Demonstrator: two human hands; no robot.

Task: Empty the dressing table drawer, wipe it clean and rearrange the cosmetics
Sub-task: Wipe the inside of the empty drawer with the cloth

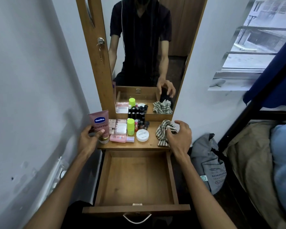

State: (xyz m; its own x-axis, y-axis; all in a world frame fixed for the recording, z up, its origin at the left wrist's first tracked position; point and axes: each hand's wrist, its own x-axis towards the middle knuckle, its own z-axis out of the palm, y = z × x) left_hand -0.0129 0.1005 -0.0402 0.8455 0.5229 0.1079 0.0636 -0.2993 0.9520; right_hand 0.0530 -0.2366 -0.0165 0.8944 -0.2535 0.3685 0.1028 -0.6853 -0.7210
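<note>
The drawer (137,177) is pulled fully out below the table (149,145), and its wooden floor is bare. On the table, cosmetics are crowded toward the left and back: a flat box of pink palettes (118,128), a lime-green bottle (130,126), a pink bottle (120,138) laid on its side, a round white jar (142,135), and a cluster of small dark lipsticks (141,123) against the mirror (144,47). A striped cloth (163,133) is bunched at the right end of the table. A grey bag (206,161) is seen on the floor beside the bed (257,154).

The pink Vaseline tube (100,124) is held upright at the table's left edge, cap down, by the left hand (89,139), with the thumb curled across its front. The right hand (180,138) is spread above the cloth, its fingers (170,136) loosely bent and just touching the fabric; no firm grasp is visible.
</note>
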